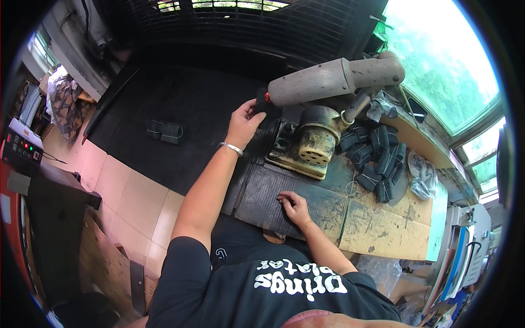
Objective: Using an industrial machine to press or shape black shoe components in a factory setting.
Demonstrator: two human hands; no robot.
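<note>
My left hand (244, 123), a silver bangle on its wrist, reaches up to the end of a grey ribbed cylinder (309, 83). Its fingers are closed on a small dark piece (261, 102), right against a red spot at the cylinder's end. The piece's exact kind cannot be made out against the dark background. My right hand (295, 209) rests low over blackened cardboard (262, 188), its fingers curled in; what they hold, if anything, is hidden. Between the hands and the cylinder stands a soiled cream machine (317, 143) with a round vented housing.
Several dark bundles (377, 156) are heaped right of the machine, beside a clear plastic bag (422, 177). Another dark tied bundle (165, 132) lies on the black surface (131, 104) at left. A control box (23, 143) with lit buttons stands far left. A window (443, 60) is at upper right.
</note>
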